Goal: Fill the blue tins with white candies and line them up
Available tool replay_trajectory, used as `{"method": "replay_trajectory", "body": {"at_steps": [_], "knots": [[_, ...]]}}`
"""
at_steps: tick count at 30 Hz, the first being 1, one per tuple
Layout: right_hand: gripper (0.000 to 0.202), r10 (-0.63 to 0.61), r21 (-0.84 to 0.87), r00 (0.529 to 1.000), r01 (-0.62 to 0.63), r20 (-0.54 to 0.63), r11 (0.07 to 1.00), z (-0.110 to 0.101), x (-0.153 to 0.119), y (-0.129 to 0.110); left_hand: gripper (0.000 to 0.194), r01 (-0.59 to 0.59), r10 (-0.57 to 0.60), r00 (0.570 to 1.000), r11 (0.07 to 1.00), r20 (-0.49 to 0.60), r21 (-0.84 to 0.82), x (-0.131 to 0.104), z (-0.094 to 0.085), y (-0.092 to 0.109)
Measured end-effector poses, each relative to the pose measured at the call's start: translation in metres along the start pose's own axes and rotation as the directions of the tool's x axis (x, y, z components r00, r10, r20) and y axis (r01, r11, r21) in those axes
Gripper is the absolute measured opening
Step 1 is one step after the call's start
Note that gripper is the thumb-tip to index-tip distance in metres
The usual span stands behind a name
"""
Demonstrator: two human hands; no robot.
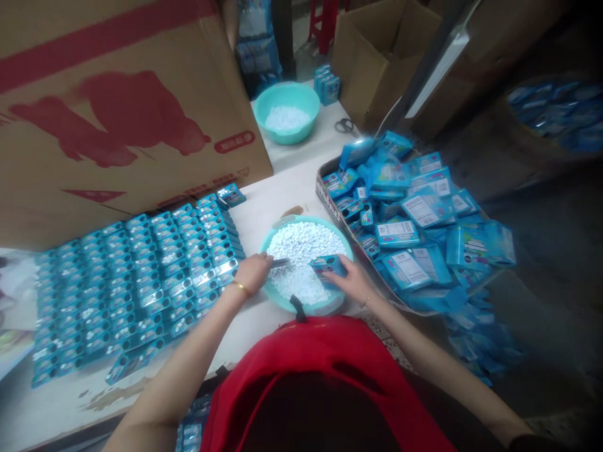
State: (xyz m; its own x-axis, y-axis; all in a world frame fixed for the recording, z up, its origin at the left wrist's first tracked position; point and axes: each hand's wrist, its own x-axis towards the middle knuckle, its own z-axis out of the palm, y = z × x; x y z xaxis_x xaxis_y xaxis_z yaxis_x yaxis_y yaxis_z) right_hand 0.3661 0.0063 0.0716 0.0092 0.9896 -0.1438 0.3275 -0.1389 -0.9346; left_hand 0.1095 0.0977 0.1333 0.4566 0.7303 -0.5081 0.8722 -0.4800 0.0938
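A turquoise basin [347, 246] full of small white pieces stands on the white table in front of me. My left hand [253, 274] is at its left rim, fingers closed round a thin dark tool [281, 262] that reaches over the pieces. Over the basin's right side, my right hand [351, 280] holds a small blue box [328, 264]. Left of the basin lie rows of blue boxes [141, 270], with white pieces on some. To the right, a carton [330, 204] is heaped with blue boxes [426, 210].
A large brown cardboard box [226, 94] stands behind the rows. Farther back are a second turquoise basin [287, 137] with white pieces, scissors [345, 126], several upright blue boxes [326, 86] and an open cardboard box [367, 63]. More blue packs [480, 339] lie low at right.
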Motion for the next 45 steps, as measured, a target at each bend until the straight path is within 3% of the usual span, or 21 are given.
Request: {"method": "replay_trajectory", "body": {"at_steps": [2, 5, 7, 10, 14, 17, 20, 25, 28, 32, 35, 38, 41, 43, 45], "knots": [[0.037, 0.065, 0.069, 0.998, -0.064, -0.016, 0.996, -0.005, -0.004, 0.000, 0.023, 0.020, -0.017, 0.999, 0.996, 0.035, -0.084, 0.018, 0.036, -0.001], [0.043, 0.071, 0.098, 0.994, -0.063, -0.077, 0.993, -0.007, -0.010, 0.007, 0.023, -0.024, 0.026, 1.000, 0.981, 0.010, -0.191, 0.046, 0.078, 0.021], [0.044, 0.068, 0.097, 0.990, -0.056, -0.120, 0.994, -0.007, -0.014, 0.013, 0.024, -0.060, 0.057, 0.998, 0.961, -0.020, -0.269, 0.059, 0.093, 0.037], [0.046, 0.071, 0.075, 0.983, -0.059, -0.167, 0.995, -0.007, -0.020, 0.018, 0.027, -0.108, 0.093, 0.994, 0.925, -0.058, -0.365, 0.063, 0.096, 0.041], [0.044, 0.036, -0.026, 0.972, -0.044, -0.234, 0.999, -0.007, -0.023, 0.018, 0.025, -0.196, 0.161, 0.980, 0.871, -0.117, -0.450, 0.042, 0.072, 0.015], [0.042, -0.068, -0.134, 0.963, 0.034, -0.260, 0.990, -0.005, -0.019, 0.020, 0.023, -0.306, 0.228, 0.950, 0.817, -0.212, -0.489, 0.018, 0.041, -0.003], [0.038, -0.187, -0.230, 0.955, 0.133, -0.231, 0.964, 0.000, -0.012, 0.021, 0.023, -0.376, 0.292, 0.924, 0.807, -0.246, -0.455, 0.000, 0.007, -0.007], [0.038, -0.306, -0.347, 0.945, 0.251, -0.112, 0.904, 0.010, -0.004, 0.014, 0.018, -0.440, 0.407, 0.897, 0.862, -0.175, -0.251, -0.008, -0.038, 0.014], [0.043, -0.341, -0.385, 0.938, 0.290, -0.069, 0.876, 0.016, -0.002, 0.009, 0.017, -0.386, 0.386, 0.919, 0.922, -0.078, 0.024, -0.012, -0.057, 0.043], [0.044, -0.354, -0.377, 0.933, 0.309, -0.057, 0.873, 0.022, 0.000, 0.009, 0.019, -0.342, 0.365, 0.930, 0.900, -0.039, 0.272, -0.025, -0.081, 0.079], [0.040, -0.325, -0.324, 0.943, 0.287, -0.070, 0.901, 0.022, -0.001, 0.014, 0.019, -0.308, 0.345, 0.933, 0.913, -0.103, 0.269, -0.030, -0.085, 0.075], [0.037, -0.249, -0.207, 0.959, 0.219, -0.132, 0.954, 0.017, -0.004, 0.019, 0.019, -0.173, 0.205, 0.967, 0.965, -0.154, 0.196, -0.018, -0.061, 0.040], [0.039, -0.115, -0.061, 0.981, 0.106, -0.159, 0.992, 0.009, -0.007, 0.024, 0.019, -0.069, 0.069, 0.996, 0.998, -0.057, 0.015, 0.006, -0.009, 0.007], [0.041, -0.030, 0.021, 0.989, 0.033, -0.146, 0.999, 0.004, -0.010, 0.025, 0.018, -0.059, 0.058, 0.998, 0.992, -0.013, -0.112, 0.025, 0.031, 0.005], [0.043, 0.031, 0.088, 0.991, -0.020, -0.132, 0.996, 0.001, -0.014, 0.024, 0.019, -0.088, 0.085, 0.996, 0.978, -0.021, -0.189, 0.044, 0.063, 0.018]]}}
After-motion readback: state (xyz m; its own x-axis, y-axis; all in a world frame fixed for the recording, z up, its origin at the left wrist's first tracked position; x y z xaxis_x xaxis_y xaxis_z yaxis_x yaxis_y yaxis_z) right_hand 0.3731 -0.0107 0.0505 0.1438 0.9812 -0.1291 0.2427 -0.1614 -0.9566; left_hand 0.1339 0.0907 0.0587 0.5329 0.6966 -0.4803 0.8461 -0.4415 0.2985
